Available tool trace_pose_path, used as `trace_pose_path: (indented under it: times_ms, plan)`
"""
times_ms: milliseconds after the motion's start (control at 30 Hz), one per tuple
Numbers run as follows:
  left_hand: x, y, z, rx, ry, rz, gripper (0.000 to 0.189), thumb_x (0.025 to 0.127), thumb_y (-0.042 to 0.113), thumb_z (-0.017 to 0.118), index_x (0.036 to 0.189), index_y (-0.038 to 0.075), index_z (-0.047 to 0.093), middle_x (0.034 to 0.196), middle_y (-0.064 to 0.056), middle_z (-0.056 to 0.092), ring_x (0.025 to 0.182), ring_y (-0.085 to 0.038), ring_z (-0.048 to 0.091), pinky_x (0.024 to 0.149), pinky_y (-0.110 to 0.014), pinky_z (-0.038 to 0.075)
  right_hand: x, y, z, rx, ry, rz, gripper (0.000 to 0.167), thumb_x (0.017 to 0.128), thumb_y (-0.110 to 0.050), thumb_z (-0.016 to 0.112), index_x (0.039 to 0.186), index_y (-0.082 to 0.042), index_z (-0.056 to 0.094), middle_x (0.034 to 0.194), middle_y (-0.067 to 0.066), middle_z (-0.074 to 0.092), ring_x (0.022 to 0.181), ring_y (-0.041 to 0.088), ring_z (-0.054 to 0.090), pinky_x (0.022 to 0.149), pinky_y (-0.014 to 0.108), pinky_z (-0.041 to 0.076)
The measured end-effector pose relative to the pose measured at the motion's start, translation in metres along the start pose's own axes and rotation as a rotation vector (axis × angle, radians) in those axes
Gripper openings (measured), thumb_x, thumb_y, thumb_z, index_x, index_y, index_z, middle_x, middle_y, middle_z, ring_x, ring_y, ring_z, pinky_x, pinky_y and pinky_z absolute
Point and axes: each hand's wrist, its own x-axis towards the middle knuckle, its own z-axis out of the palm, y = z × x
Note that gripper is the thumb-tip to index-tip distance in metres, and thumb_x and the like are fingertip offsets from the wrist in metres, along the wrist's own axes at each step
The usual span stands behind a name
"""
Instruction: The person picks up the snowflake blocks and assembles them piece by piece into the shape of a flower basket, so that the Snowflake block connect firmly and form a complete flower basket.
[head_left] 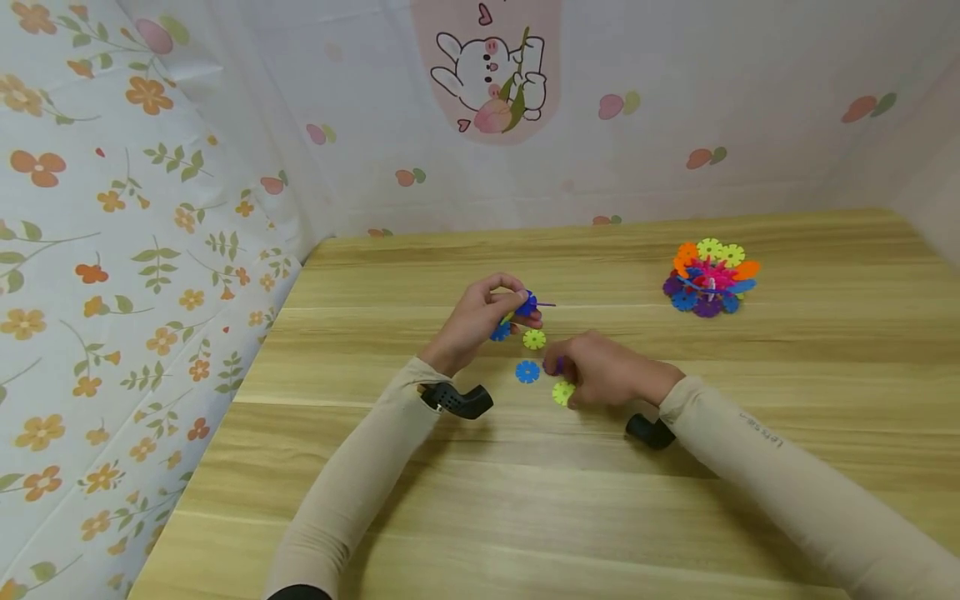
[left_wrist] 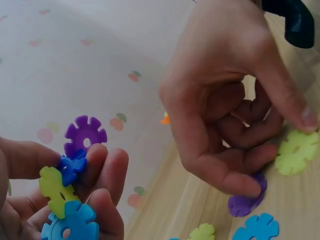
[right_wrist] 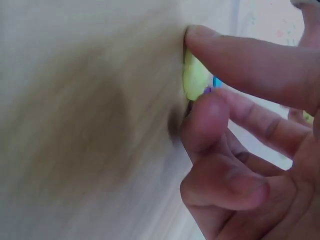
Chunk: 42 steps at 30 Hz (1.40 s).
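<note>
In the left wrist view my left hand (head_left: 478, 315) holds a short chain of notched interlocking discs: a purple disc (left_wrist: 75, 142), a dark blue disc (left_wrist: 73, 169), a yellow-green disc (left_wrist: 51, 186) and a light blue disc (left_wrist: 82, 217), slotted edge to edge. Thumb and fingers pinch the chain around the dark blue piece. Down at the table, my right hand (head_left: 606, 371) has its thumb and a curled finger at opposite edges of a yellow interlocking disc (left_wrist: 297, 159). Its index fingertip touches a separate purple disc (left_wrist: 245, 204).
Between the hands lie a loose blue disc (head_left: 527, 372) and another yellow-green disc (head_left: 534, 339). A multicoloured cluster of joined discs (head_left: 708, 283) stands at the back right of the wooden table (head_left: 525, 517). Patterned cloth (head_left: 660, 158) hangs behind and at the left.
</note>
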Motion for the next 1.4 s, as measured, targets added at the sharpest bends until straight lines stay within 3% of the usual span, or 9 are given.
trace_pose_path:
  times_ms: [233,433,567,833,967,1100,1167,1300,1400]
  plan:
    - [0.001,-0.002,0.001,-0.004,-0.002,-0.014,0.011,0.106,0.02,0.051,0.108,0.01,0.056,0.091,-0.007,0.075,0.085,-0.013,0.075,0.076,-0.033,0.055,-0.003,0.008,-0.005,-0.031,0.005,0.036,0.023,0.072,-0.002,0.086,0.083,-0.01,0.067,0.08,0.001,0.065,0.074,0.013,0.056,0.067,0.026,0.051]
    - [0.0,-0.002,0.001,-0.001,-0.002,-0.013,0.012,0.106,0.02,0.051,0.108,0.01,0.056,0.097,-0.015,0.075,0.084,-0.012,0.074,0.077,-0.033,0.055,-0.005,0.008,-0.002,-0.101,0.13,0.028,0.031,0.07,0.009,0.08,0.096,-0.006,0.076,0.093,0.006,0.076,0.085,0.019,0.069,0.077,0.037,0.061]
    - [0.0,-0.003,0.001,0.0,-0.004,-0.006,0.011,0.106,0.019,0.051,0.108,0.01,0.056,0.101,-0.02,0.075,0.083,-0.012,0.074,0.083,-0.04,0.057,-0.002,0.009,-0.002,-0.101,0.147,0.03,0.038,0.069,0.01,0.078,0.105,-0.002,0.074,0.098,0.011,0.076,0.089,0.021,0.07,0.081,0.04,0.061]
    - [-0.002,-0.005,0.004,-0.002,-0.039,-0.01,0.024,0.107,0.02,0.047,0.123,0.007,0.061,0.1,-0.011,0.074,0.085,-0.013,0.074,0.099,-0.055,0.054,-0.003,0.023,-0.008,0.017,0.104,0.005,0.018,0.078,0.004,0.077,0.079,-0.014,0.073,0.074,-0.003,0.069,0.062,0.008,0.054,0.06,0.023,0.045]
    - [-0.001,-0.006,0.005,-0.007,-0.048,-0.013,0.031,0.109,0.019,0.042,0.127,0.006,0.063,0.099,-0.005,0.07,0.085,-0.012,0.073,0.099,-0.053,0.054,-0.011,0.027,-0.011,0.157,0.174,0.042,0.014,0.086,-0.004,0.076,0.099,-0.009,0.075,0.069,-0.003,0.067,0.054,0.01,0.064,0.056,0.022,0.053]
    - [0.0,-0.007,0.008,-0.012,-0.061,-0.007,0.032,0.109,0.023,0.042,0.123,0.004,0.064,0.092,-0.002,0.065,0.082,-0.012,0.068,0.095,-0.047,0.056,-0.016,0.029,-0.017,0.316,0.347,0.054,0.025,0.094,-0.005,0.069,0.119,-0.003,0.071,0.071,0.01,0.068,0.054,0.02,0.068,0.053,0.029,0.056]
    - [0.001,-0.008,0.009,-0.01,-0.076,0.0,0.034,0.109,0.026,0.042,0.123,0.002,0.062,0.088,-0.002,0.06,0.078,-0.013,0.061,0.084,-0.039,0.055,-0.018,0.027,-0.019,0.38,0.422,0.043,0.027,0.097,-0.006,0.064,0.123,-0.002,0.069,0.077,0.017,0.072,0.058,0.023,0.07,0.055,0.032,0.059]
    - [0.002,-0.009,0.012,-0.015,-0.114,0.016,0.041,0.11,0.028,0.037,0.128,-0.003,0.058,0.085,-0.002,0.053,0.073,-0.015,0.048,0.07,-0.027,0.044,-0.019,0.021,-0.024,0.445,0.485,0.01,0.032,0.102,-0.005,0.055,0.133,0.0,0.063,0.088,0.022,0.075,0.07,0.023,0.075,0.066,0.036,0.062]
    - [0.003,-0.008,0.014,-0.007,-0.14,0.028,0.044,0.111,0.027,0.035,0.132,-0.004,0.057,0.085,-0.002,0.052,0.073,-0.016,0.045,0.069,-0.026,0.042,-0.019,0.014,-0.026,0.453,0.519,-0.004,0.033,0.103,-0.006,0.054,0.135,-0.001,0.061,0.086,0.02,0.076,0.071,0.019,0.076,0.07,0.036,0.062]
